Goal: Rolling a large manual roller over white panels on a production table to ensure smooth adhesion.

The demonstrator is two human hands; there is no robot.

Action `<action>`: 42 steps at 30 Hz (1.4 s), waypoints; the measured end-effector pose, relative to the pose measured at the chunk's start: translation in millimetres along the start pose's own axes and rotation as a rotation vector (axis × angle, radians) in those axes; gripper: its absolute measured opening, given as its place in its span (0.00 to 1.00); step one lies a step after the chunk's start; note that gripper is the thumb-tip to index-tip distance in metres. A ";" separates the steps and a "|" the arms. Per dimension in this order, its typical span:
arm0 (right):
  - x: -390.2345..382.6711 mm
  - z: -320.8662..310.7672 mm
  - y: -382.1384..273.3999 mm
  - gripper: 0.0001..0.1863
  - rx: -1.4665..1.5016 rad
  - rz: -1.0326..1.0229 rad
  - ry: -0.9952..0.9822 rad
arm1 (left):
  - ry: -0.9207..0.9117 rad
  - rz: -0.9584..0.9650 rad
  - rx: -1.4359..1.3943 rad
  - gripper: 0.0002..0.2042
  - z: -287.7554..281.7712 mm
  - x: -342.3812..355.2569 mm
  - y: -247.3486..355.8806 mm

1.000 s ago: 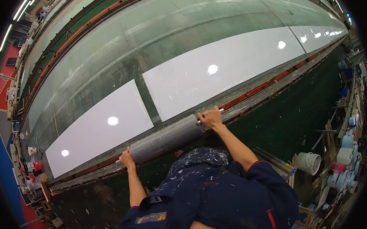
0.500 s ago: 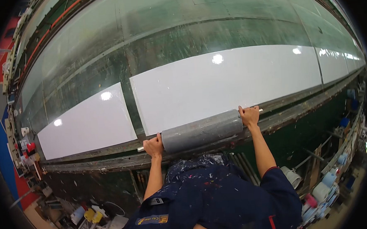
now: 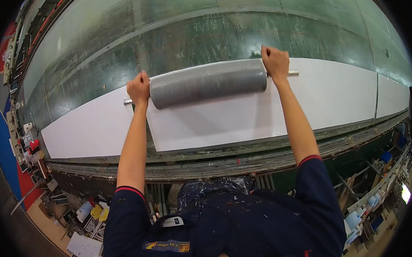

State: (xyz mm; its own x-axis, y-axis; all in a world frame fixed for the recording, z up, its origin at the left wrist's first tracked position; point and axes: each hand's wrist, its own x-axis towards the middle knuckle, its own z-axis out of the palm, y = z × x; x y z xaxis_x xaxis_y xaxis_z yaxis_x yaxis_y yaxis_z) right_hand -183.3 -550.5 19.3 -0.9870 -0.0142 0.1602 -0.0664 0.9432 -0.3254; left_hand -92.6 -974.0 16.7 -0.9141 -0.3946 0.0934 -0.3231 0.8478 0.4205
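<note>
A thick grey roller lies across the far part of a large white sheet. Metal rods stick out of both its ends. My left hand is wrapped round the rod at the left end, thumb up. On the other end my right hand grips the rod, whose tip shows past the fist. Both forearms stretch forward over the white sheet. A second white sheet lies to the left, with a narrow gap between the two.
The sheets lie on a long green glossy table with a stained rail along its near edge. Cluttered tools and containers stand at lower left, with a yellow container among them. More clutter and a blue container sit at the right.
Both hands have pushed the roller away from me, from the table's near edge to the far part of the white sheet. My arms are now stretched out further.
</note>
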 end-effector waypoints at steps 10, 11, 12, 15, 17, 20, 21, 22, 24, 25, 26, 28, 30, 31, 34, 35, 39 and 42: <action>57.1 21.5 -19.4 0.21 -0.106 0.100 -0.117 | -0.276 -0.203 0.184 0.23 3.0 60.3 7.8; 51.1 18.0 -20.5 0.21 -0.111 0.128 -0.156 | -0.319 -0.224 0.218 0.23 2.4 56.0 6.7; 44.7 14.4 -21.3 0.21 -0.118 0.133 -0.155 | -0.363 -0.244 0.253 0.24 1.7 50.6 5.1; 8.8 -6.3 -25.3 0.22 -0.078 0.206 -0.269 | -0.497 -0.280 0.297 0.27 -8.7 22.6 -0.8; -26.8 -16.1 -25.6 0.23 -0.139 0.247 -0.261 | -0.523 -0.233 0.335 0.28 -15.9 -7.4 -13.9; -91.3 -28.4 -11.4 0.25 -0.157 0.220 -0.254 | -0.579 -0.124 0.380 0.29 -31.1 -60.7 -17.6; -112.8 -30.7 -1.6 0.25 -0.159 0.191 -0.250 | -0.608 -0.070 0.392 0.29 -36.2 -78.7 -15.0; -133.6 -35.6 -1.4 0.26 -0.158 0.157 -0.258 | -0.607 -0.052 0.389 0.28 -44.0 -99.8 -19.6; -173.8 -44.0 -0.6 0.27 -0.159 0.106 -0.218 | -0.544 0.016 0.386 0.26 -49.5 -145.2 -31.3; -192.5 -48.1 -0.1 0.25 -0.227 0.111 -0.248 | -0.487 0.066 0.388 0.25 -52.4 -169.9 -36.4; -211.1 -54.5 4.3 0.24 -0.223 0.075 -0.222 | -0.472 0.077 0.361 0.24 -53.8 -191.4 -37.6; -245.2 -61.3 9.1 0.23 -0.222 0.034 -0.184 | -0.447 0.091 0.329 0.23 -60.8 -225.8 -46.4; -273.3 -66.2 17.4 0.22 -0.187 -0.073 -0.182 | -0.451 0.083 0.305 0.21 -64.1 -255.5 -51.7; -285.7 -71.0 19.2 0.22 -0.192 -0.078 -0.171 | -0.441 0.084 0.298 0.21 -66.8 -269.4 -52.6; -309.3 -81.6 19.7 0.23 -0.177 -0.065 -0.247 | -0.374 0.061 0.313 0.20 -68.7 -292.5 -53.7; -315.5 -83.1 20.5 0.23 -0.180 -0.064 -0.235 | -0.364 0.068 0.308 0.20 -69.0 -298.8 -54.6; -328.1 -84.5 25.2 0.23 -0.162 -0.037 -0.210 | -0.342 0.024 0.278 0.19 -67.8 -309.0 -59.4; -322.7 -85.7 30.9 0.24 -0.144 -0.122 -0.238 | -0.361 -0.018 0.265 0.19 -63.2 -309.4 -62.3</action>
State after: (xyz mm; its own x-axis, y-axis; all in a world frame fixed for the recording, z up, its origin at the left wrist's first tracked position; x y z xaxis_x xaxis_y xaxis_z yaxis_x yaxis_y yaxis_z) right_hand 145.7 -488.4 37.4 -0.9806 -0.1920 -0.0386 -0.1823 0.9668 -0.1792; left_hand 225.9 -927.1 18.6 -0.9196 -0.3009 -0.2527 -0.3481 0.9221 0.1689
